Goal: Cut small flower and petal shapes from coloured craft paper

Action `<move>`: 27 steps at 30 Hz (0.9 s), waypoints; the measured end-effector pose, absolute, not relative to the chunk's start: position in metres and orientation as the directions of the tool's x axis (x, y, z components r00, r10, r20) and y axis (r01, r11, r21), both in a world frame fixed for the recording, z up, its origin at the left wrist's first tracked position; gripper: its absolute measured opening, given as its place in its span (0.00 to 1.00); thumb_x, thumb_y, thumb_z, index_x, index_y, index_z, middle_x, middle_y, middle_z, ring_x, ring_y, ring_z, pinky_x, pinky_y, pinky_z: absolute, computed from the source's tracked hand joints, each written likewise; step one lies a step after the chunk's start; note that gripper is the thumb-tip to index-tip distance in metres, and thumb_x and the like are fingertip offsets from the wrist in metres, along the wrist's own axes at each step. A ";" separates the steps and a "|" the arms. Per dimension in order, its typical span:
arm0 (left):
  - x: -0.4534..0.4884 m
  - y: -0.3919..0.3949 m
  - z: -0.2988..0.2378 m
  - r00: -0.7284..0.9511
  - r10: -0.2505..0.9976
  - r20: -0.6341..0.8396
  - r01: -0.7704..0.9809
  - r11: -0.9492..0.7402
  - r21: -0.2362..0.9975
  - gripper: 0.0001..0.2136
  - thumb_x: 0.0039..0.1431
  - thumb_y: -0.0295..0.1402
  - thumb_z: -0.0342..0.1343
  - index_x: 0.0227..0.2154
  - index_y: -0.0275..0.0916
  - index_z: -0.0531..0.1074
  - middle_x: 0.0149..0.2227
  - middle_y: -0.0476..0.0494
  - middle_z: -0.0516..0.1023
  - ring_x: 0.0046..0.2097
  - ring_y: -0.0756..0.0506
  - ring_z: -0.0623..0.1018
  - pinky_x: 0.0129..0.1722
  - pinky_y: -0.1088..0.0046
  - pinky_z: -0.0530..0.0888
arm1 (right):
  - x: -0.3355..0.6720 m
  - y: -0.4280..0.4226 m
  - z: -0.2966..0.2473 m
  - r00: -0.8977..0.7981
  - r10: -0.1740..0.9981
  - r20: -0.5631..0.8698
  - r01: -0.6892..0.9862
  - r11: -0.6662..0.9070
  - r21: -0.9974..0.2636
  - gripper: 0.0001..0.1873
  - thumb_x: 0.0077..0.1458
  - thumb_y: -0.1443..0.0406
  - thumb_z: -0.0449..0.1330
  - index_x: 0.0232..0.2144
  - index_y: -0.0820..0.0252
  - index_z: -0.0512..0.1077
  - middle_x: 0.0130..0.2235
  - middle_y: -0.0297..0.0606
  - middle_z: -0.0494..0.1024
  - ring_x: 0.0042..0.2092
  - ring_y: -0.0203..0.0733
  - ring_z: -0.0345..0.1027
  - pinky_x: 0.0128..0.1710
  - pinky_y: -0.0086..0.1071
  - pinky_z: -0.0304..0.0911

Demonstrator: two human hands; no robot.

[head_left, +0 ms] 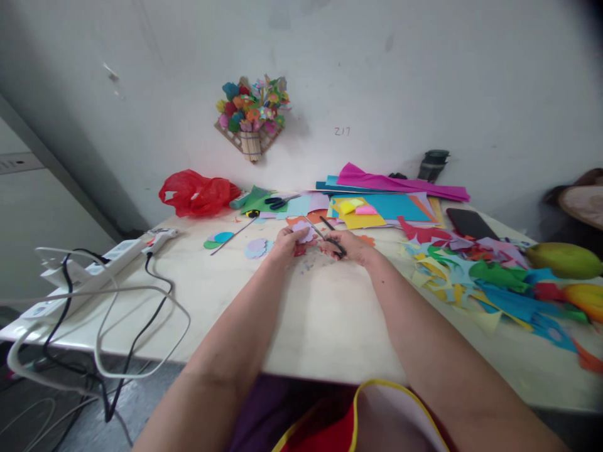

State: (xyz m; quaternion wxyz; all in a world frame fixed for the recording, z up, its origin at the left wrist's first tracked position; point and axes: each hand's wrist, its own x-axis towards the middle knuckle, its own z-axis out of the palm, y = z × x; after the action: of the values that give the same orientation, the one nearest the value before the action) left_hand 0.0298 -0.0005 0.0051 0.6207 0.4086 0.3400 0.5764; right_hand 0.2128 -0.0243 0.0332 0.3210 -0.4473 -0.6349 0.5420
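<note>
Between thumb and fingers, my left hand pinches a lilac paper flower with a scalloped edge. My right hand is closed around the black handles of a pair of scissors. The scissor blades point up and left, parted, close to the right side of the paper flower. Whether they touch it I cannot tell. Small red and grey scraps lie on the table under both hands. Left of my left hand rest cut flower shapes in lilac and light blue, and blue and green paper circles.
Many coloured paper scraps cover the right side, near a dark phone and a greenish fruit. Paper sheets, a second pair of scissors and a red plastic bag lie at the back. A power strip with loose cables stands left.
</note>
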 end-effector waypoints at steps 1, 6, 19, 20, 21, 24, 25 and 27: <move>0.029 0.001 0.004 0.096 0.994 0.056 -0.437 -0.008 0.899 0.11 0.43 0.27 0.73 0.29 0.32 0.78 0.31 0.38 0.83 0.32 0.44 0.82 0.36 0.70 0.79 | 0.213 -0.026 0.035 -0.391 0.916 -0.090 0.229 0.002 -0.973 0.14 0.50 0.61 0.69 0.25 0.57 0.67 0.18 0.29 0.66 0.20 0.32 0.57 0.17 0.25 0.51; 0.027 0.009 -0.004 0.045 0.997 0.069 -0.423 -0.044 0.905 0.11 0.39 0.28 0.75 0.26 0.33 0.79 0.28 0.40 0.81 0.29 0.48 0.79 0.34 0.73 0.76 | 0.211 -0.029 0.038 -0.377 0.921 -0.103 0.235 -0.012 -0.972 0.15 0.51 0.60 0.68 0.24 0.56 0.65 0.17 0.29 0.66 0.19 0.32 0.57 0.17 0.25 0.51; 0.031 0.002 0.003 0.093 0.994 0.051 -0.454 -0.004 0.891 0.13 0.38 0.28 0.75 0.27 0.34 0.77 0.28 0.42 0.82 0.29 0.48 0.80 0.34 0.73 0.77 | 0.212 -0.023 0.031 -0.380 0.921 -0.087 0.219 -0.002 -0.976 0.12 0.53 0.59 0.65 0.25 0.58 0.68 0.18 0.30 0.70 0.18 0.30 0.60 0.14 0.23 0.47; 0.032 0.002 0.004 0.091 0.995 0.038 -0.457 0.007 0.889 0.12 0.39 0.27 0.74 0.27 0.33 0.77 0.28 0.42 0.82 0.28 0.48 0.80 0.33 0.73 0.77 | 0.213 -0.022 0.030 -0.382 0.920 -0.083 0.228 0.006 -0.974 0.12 0.54 0.58 0.65 0.26 0.58 0.68 0.19 0.30 0.70 0.18 0.30 0.60 0.14 0.23 0.45; 0.033 0.001 0.005 0.089 0.996 0.026 -0.463 0.019 0.886 0.12 0.40 0.26 0.73 0.27 0.33 0.77 0.27 0.43 0.81 0.28 0.48 0.80 0.33 0.73 0.77 | 0.213 -0.021 0.029 -0.386 0.919 -0.077 0.236 0.018 -0.972 0.13 0.54 0.58 0.64 0.26 0.58 0.68 0.19 0.30 0.71 0.18 0.30 0.61 0.14 0.23 0.45; 0.036 -0.002 0.008 0.081 0.997 0.003 -0.485 0.037 0.874 0.10 0.41 0.24 0.72 0.27 0.33 0.77 0.27 0.44 0.81 0.27 0.49 0.79 0.31 0.74 0.77 | 0.214 -0.019 0.025 -0.400 0.915 -0.049 0.238 0.052 -0.970 0.14 0.55 0.57 0.65 0.26 0.58 0.68 0.20 0.31 0.72 0.18 0.31 0.63 0.14 0.22 0.45; 0.037 -0.002 0.008 0.076 0.997 -0.002 -0.490 0.039 0.871 0.10 0.41 0.23 0.72 0.27 0.32 0.77 0.27 0.44 0.81 0.27 0.49 0.79 0.31 0.74 0.76 | 0.214 -0.019 0.025 -0.400 0.916 -0.042 0.233 0.057 -0.971 0.14 0.55 0.57 0.65 0.27 0.58 0.68 0.20 0.31 0.72 0.19 0.31 0.63 0.14 0.22 0.45; 0.038 -0.003 0.009 0.060 0.998 -0.011 -0.495 0.040 0.868 0.09 0.41 0.23 0.71 0.27 0.31 0.77 0.27 0.44 0.80 0.27 0.49 0.78 0.31 0.74 0.76 | 0.213 -0.018 0.023 -0.397 0.917 -0.033 0.218 0.059 -0.974 0.14 0.55 0.57 0.65 0.27 0.59 0.68 0.20 0.31 0.72 0.18 0.31 0.63 0.14 0.23 0.45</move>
State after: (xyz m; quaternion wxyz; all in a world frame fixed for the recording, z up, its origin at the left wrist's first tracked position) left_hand 0.0382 -0.0032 0.0093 0.6317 0.3622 0.3475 0.5908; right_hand 0.2134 -0.0179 0.0233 0.3310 -0.4380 -0.6481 0.5278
